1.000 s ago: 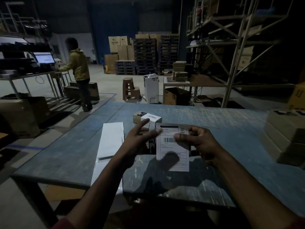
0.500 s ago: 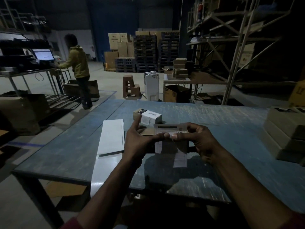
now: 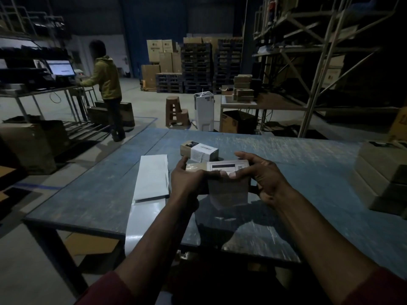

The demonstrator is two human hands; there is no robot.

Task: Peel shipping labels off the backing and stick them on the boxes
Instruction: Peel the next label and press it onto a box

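Both hands gripping the box (image 3: 220,172) — left hand (image 3: 187,181), right hand (image 3: 264,179) — thumbs pressing the label (image 3: 228,183) (draped over its near face); second box (image 3: 199,150) sitting just behind.

A person in a yellow hoodie (image 3: 106,78) faces a lit monitor (image 3: 61,68).

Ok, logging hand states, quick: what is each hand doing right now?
Left hand: grips the box at its left end.
Right hand: grips the box, thumb pressing the label.
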